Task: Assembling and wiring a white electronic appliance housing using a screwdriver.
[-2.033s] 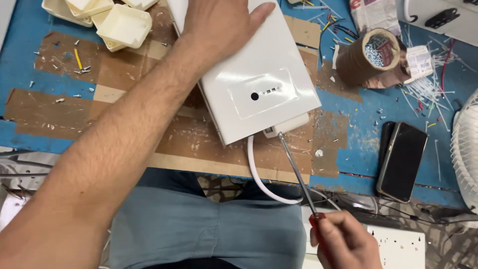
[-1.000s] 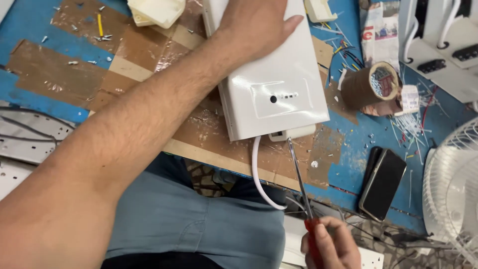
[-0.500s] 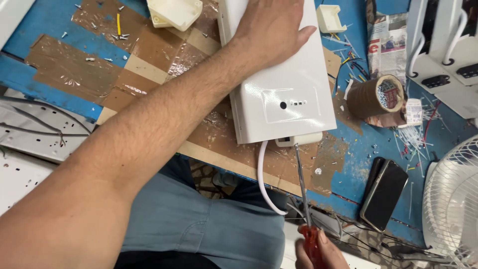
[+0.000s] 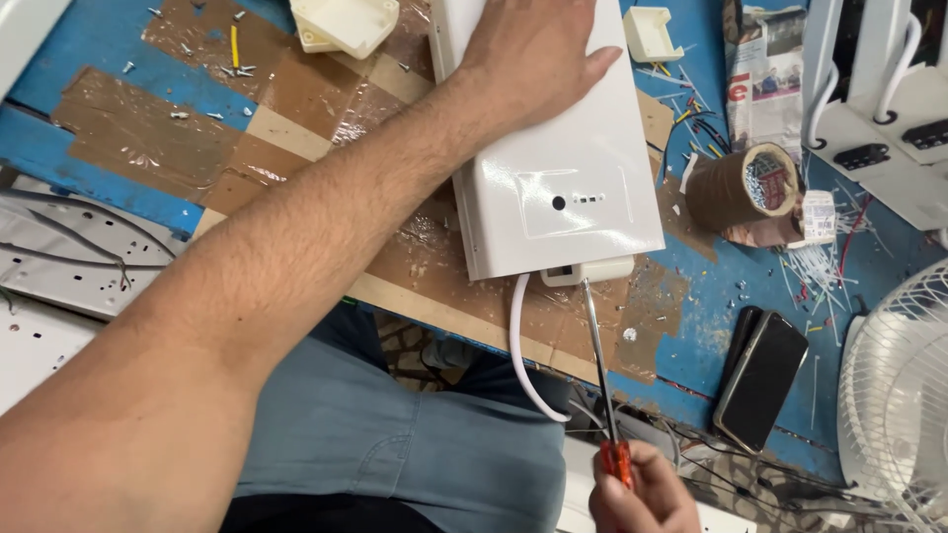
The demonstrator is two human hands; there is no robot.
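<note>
At six o'clock, nearest the camera, the right hand (image 4: pixel 640 494) is clenched round the red handle of a long screwdriver (image 4: pixel 598 365), whose shaft runs up toward twelve so that its tip meets the small white fitting (image 4: pixel 589 269) on the near end of the white box (image 4: pixel 553 168). Over the last two seconds the view has swung and closed in, so the box now sits higher and more to one o'clock, while the tip has stayed at that same fitting and the right hand has dropped to the bottom edge of the picture; I judge that the driving of a fastener at the cable entry is under way and not finished. A white cable (image 4: pixel 523 355) loops out of the fitting toward seven o'clock and down past the table edge. The left hand (image 4: pixel 533 54), at twelve o'clock, lies flat with fingers spread on top of the box, pressing it onto the blue table (image 4: pixel 59 128) rather than gripping it, as it did in the earlier views. At three o'clock a dark phone (image 4: pixel 762 380) lies near the table edge, beside the white fan guard (image 4: pixel 899 395). Farther off, at two o'clock, a roll of brown tape (image 4: pixel 741 192) lies on its side, and its hollow core shows something pale and speckled that I cannot make out. At eleven o'clock a cream plastic shell (image 4: pixel 346 25) lies bottom up, so whether anything is in it cannot be seen; a smaller white cover (image 4: pixel 652 35) at one o'clock sits apart.
</note>
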